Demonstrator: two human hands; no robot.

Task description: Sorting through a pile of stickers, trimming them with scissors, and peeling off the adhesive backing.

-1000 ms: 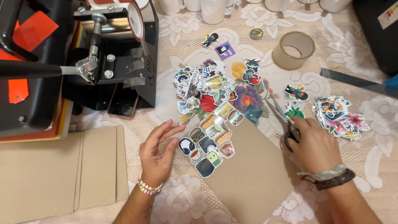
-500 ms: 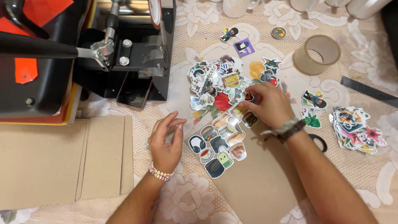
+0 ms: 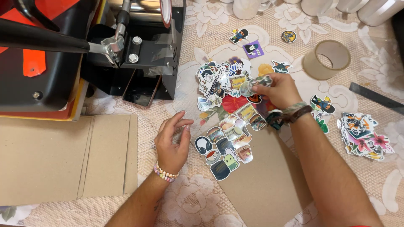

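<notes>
My right hand (image 3: 275, 90) is over a heap of glossy cut-out stickers (image 3: 221, 82) in the middle of the table and pinches one sticker (image 3: 254, 83) lifted off the heap. My left hand (image 3: 172, 141) rests flat, fingers apart, on the lace cloth beside a brown cardboard sheet (image 3: 265, 180). Several stickers (image 3: 227, 147) lie arranged in a cluster on that sheet's upper left corner, just right of my left fingertips.
A black and orange heat press (image 3: 63, 54) fills the upper left. Stacked cardboard sheets (image 3: 63, 155) lie at the left. A tape roll (image 3: 326, 59), a dark ruler (image 3: 374, 98), a second sticker pile (image 3: 362, 134) and white mugs (image 3: 246, 8) stand around.
My right hand left the scissors at the right, reached up-left to the sticker heap and picked up a sticker. My left hand stayed beside the cardboard.
</notes>
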